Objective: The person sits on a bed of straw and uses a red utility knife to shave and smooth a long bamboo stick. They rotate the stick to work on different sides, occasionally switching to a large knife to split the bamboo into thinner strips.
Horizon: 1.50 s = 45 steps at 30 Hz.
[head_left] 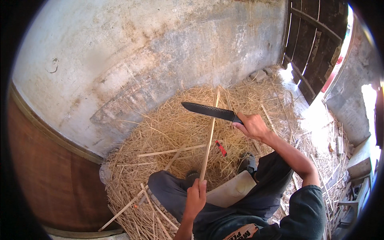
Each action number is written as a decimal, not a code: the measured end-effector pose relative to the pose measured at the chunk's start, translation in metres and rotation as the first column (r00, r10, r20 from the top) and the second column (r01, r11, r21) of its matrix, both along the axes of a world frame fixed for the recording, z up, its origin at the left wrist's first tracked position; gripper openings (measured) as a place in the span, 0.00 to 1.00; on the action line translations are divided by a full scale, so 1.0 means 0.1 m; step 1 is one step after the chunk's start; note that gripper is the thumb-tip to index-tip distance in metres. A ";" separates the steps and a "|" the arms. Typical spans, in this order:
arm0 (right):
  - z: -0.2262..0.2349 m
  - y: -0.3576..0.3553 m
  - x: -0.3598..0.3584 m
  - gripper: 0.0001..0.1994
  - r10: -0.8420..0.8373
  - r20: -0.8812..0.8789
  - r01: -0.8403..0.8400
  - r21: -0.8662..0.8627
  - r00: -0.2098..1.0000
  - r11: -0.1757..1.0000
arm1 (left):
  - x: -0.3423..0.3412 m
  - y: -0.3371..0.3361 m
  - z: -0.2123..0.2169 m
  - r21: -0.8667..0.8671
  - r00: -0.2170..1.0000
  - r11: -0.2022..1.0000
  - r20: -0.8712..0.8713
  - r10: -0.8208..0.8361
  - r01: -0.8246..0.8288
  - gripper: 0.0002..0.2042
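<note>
My left hand is closed round the lower end of a long, pale wooden strip, which slants up and away from me. In my right hand is the handle of a big knife with a broad black blade. The blade points left and lies across the strip's upper part; whether its edge bites into the wood is too small to tell. Below the crossing, a small red and black object rests on the shavings. A pale, smooth piece lies between my legs.
Straw-like shavings cover the ground, with several loose strips among them. A stained wall rises ahead and a brown panel stands at left. At the back right are a dark plank door and some bricks.
</note>
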State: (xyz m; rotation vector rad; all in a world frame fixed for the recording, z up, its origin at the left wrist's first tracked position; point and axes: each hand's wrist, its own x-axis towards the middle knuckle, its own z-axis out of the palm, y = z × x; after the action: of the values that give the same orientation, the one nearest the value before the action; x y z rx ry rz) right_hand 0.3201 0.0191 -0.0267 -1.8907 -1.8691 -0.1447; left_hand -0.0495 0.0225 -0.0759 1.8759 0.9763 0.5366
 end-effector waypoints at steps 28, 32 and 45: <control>0.52 0.38 0.22 0.25 -0.109 -0.763 0.191 0.019 0.637 0.981 | -0.33 -0.02 -0.22 -0.649 0.907 0.717 0.417 0.055 0.255 0.19; 0.50 0.50 0.13 0.25 0.028 -0.641 0.156 0.228 0.767 0.961 | -0.29 -0.07 -0.37 -0.394 0.943 0.900 0.328 -0.050 0.185 0.19; 0.26 0.57 0.21 0.16 -0.058 -0.710 0.237 0.155 0.702 0.959 | -0.31 -0.09 -0.20 -0.152 0.999 0.988 0.038 -0.016 0.021 0.20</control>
State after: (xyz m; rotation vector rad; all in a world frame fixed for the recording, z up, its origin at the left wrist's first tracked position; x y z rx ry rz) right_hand 0.3414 0.0761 -0.0010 -1.6037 -1.1175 0.2660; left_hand -0.0808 0.0139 -0.0956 1.7313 0.9480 0.4708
